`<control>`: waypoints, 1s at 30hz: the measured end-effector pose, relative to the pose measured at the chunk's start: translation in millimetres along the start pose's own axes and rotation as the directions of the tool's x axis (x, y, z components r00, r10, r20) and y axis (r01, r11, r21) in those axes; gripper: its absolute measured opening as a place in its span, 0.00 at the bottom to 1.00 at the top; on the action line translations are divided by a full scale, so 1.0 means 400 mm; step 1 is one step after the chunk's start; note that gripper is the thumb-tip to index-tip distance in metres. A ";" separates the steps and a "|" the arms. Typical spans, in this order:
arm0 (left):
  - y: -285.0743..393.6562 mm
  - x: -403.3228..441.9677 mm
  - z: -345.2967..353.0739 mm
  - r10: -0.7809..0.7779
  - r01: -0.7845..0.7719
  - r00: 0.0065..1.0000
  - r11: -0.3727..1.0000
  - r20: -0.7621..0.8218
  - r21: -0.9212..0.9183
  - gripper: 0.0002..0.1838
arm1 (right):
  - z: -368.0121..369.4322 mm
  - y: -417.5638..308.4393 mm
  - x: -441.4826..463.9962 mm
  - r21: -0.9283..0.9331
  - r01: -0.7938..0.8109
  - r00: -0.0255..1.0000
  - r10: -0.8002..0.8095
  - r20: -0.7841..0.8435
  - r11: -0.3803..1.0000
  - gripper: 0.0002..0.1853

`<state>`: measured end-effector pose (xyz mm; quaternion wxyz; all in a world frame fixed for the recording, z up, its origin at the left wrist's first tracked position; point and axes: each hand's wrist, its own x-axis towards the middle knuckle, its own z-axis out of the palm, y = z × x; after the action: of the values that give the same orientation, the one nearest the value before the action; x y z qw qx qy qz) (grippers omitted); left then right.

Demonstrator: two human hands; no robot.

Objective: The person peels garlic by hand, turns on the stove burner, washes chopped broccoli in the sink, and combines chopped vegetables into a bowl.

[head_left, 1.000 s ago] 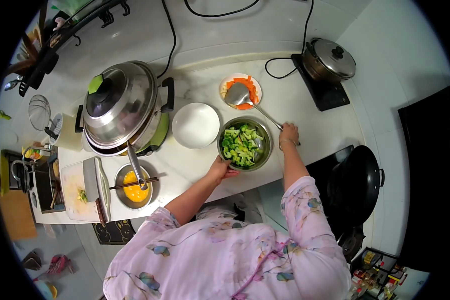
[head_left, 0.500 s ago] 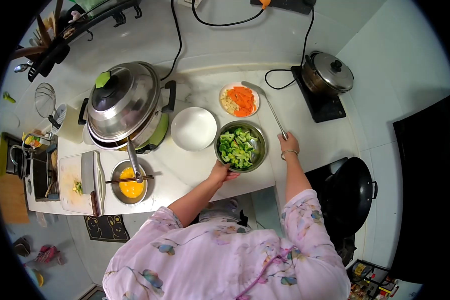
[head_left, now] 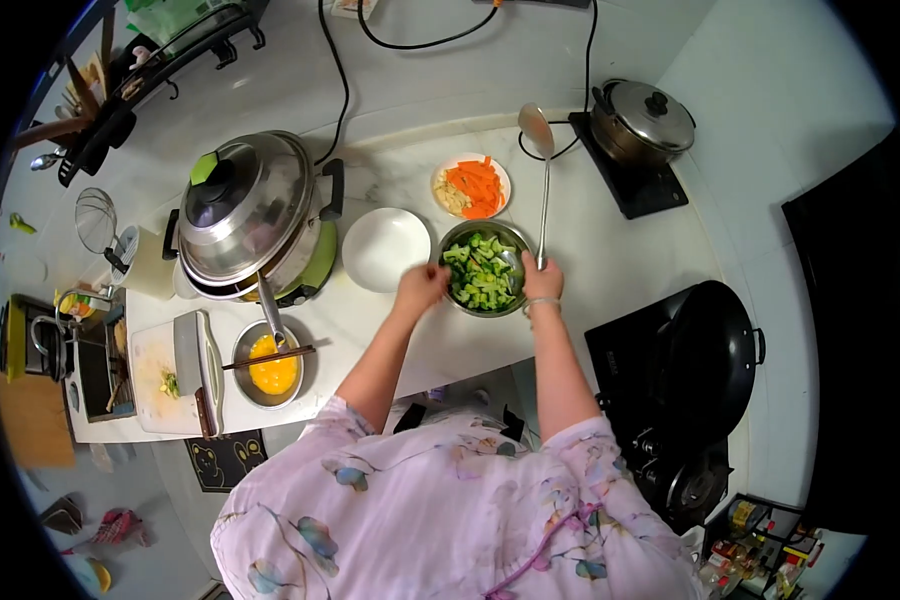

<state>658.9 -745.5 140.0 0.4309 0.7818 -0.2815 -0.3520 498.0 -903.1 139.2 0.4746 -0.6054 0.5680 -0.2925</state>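
A steel bowl (head_left: 482, 310) of chopped broccoli (head_left: 480, 272) stands on the counter in front of me. My right hand (head_left: 542, 281) is closed around the handle of a long metal ladle (head_left: 537, 132), close against the bowl's right rim. The ladle's head points away from me, past the plate. At the bowl's left rim is my left hand (head_left: 423, 288), its fingers curled; whether they grip the rim or something small is hidden. Behind the bowl sits a plate (head_left: 437, 203) with sliced carrots (head_left: 478, 187) and chopped garlic (head_left: 451, 195). An empty white bowl (head_left: 386, 249) stands to the left.
Left are a large lidded steamer pot (head_left: 245, 205), a bowl of beaten egg (head_left: 273, 375) with chopsticks across it, and a cutting board (head_left: 160, 360) with a cleaver (head_left: 188, 350). A black wok (head_left: 710, 360) sits right, a lidded pot (head_left: 645, 120) behind it.
My left hand has moved from beneath the front of the broccoli bowl to its left rim. My right hand has brought the ladle left, against the bowl, its head now pointing farther back.
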 end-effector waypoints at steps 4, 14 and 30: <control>0.041 0.224 -0.023 0.223 -0.222 0.888 0.974 -0.402 0.050 0.16 | 0.005 0.056 -0.162 0.099 0.066 0.997 -0.061 -0.053 0.993 0.17; 0.040 0.530 0.039 -0.369 0.351 0.926 0.919 -0.076 -0.180 0.09 | -0.146 0.156 -0.374 0.033 0.017 0.999 -0.015 -0.051 0.999 0.14; -0.027 0.605 0.058 -0.385 0.337 0.922 0.854 -0.047 -0.396 0.12 | -0.193 0.158 -0.395 0.088 -0.179 0.976 0.188 -0.109 0.980 0.13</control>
<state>785.7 -931.5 47.1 0.5171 0.7424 -0.0284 -0.4249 374.1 -763.2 140.5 0.4886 -0.5133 0.6367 -0.3041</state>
